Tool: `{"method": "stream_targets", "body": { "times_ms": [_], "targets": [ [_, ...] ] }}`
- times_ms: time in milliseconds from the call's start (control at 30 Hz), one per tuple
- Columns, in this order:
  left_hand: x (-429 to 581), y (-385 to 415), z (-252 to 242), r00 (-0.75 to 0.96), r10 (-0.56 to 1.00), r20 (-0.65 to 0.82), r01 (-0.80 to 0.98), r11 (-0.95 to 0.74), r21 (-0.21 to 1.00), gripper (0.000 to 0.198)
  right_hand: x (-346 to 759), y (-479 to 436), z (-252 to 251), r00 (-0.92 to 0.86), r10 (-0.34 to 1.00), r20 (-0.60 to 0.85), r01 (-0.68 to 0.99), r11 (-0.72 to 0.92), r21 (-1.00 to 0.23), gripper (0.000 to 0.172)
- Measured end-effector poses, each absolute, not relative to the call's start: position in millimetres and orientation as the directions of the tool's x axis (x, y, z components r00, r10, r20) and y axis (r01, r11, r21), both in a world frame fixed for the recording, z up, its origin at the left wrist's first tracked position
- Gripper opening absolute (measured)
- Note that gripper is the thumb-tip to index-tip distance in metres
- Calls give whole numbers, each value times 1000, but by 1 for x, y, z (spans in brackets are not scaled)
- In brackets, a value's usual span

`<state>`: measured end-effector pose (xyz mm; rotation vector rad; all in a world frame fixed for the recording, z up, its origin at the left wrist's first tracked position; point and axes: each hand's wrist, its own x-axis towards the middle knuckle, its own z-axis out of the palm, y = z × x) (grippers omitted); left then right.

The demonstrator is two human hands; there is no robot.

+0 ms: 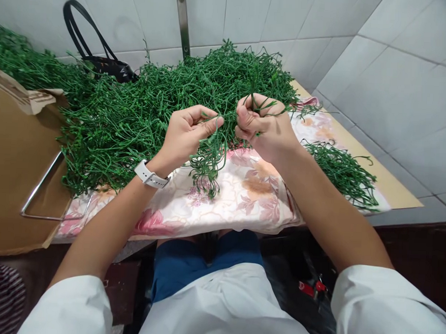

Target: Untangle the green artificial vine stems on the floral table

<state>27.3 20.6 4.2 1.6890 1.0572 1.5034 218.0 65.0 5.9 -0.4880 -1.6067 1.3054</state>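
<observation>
A big tangled heap of thin green branching stems (136, 119) covers the back of the table. In front of it, my left hand (189, 133) is closed in a pinch on a green stem, thumb pressed against the forefinger. Other curly stem tips (207, 173) hang just below those fingers, over the cloth. My right hand (267, 127) has its fingers curled round green stems, whose ends poke out above and behind the knuckles. The two hands are a short gap apart. Whether the stems are plastic I cannot tell.
A floral cloth (221, 211) covers the table's near part. To the right lies a smaller bundle of stems (343, 172). At left stands a cardboard box (19, 173) beside a bent metal wire frame (41, 183). A black handbag (114, 68) rests against the tiled wall (252, 15).
</observation>
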Motion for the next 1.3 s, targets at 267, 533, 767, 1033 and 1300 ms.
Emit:
{"method": "stream_targets", "body": {
  "times_ms": [267,533,767,1033,1300],
  "targets": [
    [24,14,11,21,843,537,165,-533,830,57,232,97,-8,-292,834,468,-240,409,-880,56],
    [9,31,9,11,810,586,116,-584,804,51,249,111,-4,-335,808,484,-292,400,-869,51],
    [11,29,9,-24,842,539,170,-527,832,34,230,92,-6,-338,828,448,-206,400,-893,49],
    [13,27,7,37,861,508,207,-504,838,32,222,93,-11,-345,851,396,-174,356,-918,55],
    [12,34,-4,67,785,616,300,-605,738,38,224,81,-3,-148,814,562,87,577,-812,54]
  ]
}}
